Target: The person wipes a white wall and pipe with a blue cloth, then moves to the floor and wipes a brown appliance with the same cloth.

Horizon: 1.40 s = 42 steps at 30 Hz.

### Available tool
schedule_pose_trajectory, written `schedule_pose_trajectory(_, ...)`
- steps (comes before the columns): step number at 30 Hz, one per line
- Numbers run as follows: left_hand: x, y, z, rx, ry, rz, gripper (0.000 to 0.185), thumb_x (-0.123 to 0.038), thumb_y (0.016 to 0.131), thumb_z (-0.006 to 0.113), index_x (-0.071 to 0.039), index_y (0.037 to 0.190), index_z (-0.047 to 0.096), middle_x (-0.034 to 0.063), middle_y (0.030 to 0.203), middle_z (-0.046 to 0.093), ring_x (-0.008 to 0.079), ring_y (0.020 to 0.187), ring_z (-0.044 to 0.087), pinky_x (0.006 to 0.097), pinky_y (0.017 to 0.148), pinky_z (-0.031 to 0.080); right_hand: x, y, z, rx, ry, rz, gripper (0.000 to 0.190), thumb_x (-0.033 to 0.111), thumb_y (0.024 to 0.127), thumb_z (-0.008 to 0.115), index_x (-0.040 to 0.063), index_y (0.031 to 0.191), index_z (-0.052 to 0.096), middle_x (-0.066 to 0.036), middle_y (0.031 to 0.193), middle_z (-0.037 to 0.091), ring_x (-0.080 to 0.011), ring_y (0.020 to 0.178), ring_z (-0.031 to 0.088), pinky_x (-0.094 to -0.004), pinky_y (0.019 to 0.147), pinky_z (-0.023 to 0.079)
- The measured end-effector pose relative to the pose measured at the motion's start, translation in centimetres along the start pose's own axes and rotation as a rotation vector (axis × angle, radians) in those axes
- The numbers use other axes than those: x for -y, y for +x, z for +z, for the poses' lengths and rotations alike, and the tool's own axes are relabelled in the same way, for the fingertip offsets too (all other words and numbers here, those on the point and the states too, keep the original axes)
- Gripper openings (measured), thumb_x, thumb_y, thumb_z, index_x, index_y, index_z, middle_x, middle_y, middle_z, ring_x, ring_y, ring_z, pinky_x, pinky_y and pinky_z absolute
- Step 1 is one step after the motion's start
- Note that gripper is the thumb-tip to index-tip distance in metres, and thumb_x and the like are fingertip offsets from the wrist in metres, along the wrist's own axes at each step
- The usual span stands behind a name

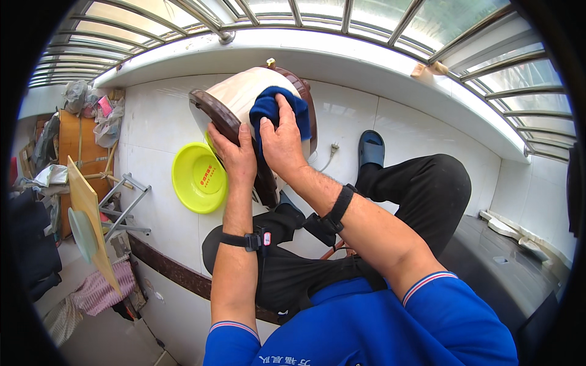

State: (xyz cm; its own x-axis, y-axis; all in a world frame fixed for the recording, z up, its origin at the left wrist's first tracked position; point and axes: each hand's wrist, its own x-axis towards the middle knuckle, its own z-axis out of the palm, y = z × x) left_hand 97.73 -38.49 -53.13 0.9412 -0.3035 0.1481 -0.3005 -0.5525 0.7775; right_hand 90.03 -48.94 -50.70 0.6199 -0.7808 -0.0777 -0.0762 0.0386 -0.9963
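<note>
A cream tub-shaped appliance (238, 91) with dark brown rims stands tilted in front of me, between my feet. My left hand (236, 153) steadies its near brown rim (215, 107), fingers spread along the edge. A folded dark blue cloth (274, 103) lies against the cream side wall. Under my right hand (284, 142) the cloth is pressed to that wall, with the fingers bent over it. The far end shows a brown rim (306, 87) and a small yellowish fitting (271, 62). Much of the near side is hidden by my hands.
A yellow-green plastic basin (197, 178) sits on the tiles left of the appliance. A power plug (334, 147) lies to its right, near my slippered foot (371, 148). Leftward stand a folding metal frame (123, 206), a wooden board (87, 201) and bagged clutter. Metal railings (297, 13) line the windows.
</note>
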Motion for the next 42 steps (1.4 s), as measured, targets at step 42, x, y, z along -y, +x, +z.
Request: schedule_pose_trajectory(42, 0.0, -0.2, -0.7, 0.02, 0.0, -0.031, 0.095, -0.05, 0.107, 0.063, 0.009, 0.165, 0.016, 0.0356, 0.165, 0.029, 0.0487, 0.152, 0.033, 0.0527, 0.126, 0.029, -10.3, 3.7, -4.7, 0.252, -0.61, 0.807, 0.047, 0.026, 0.099, 0.057, -0.008, 0.131, 0.066, -0.031, 0.14, 0.067, -0.044, 0.132, 0.065, -0.0496, 0.113, 0.052)
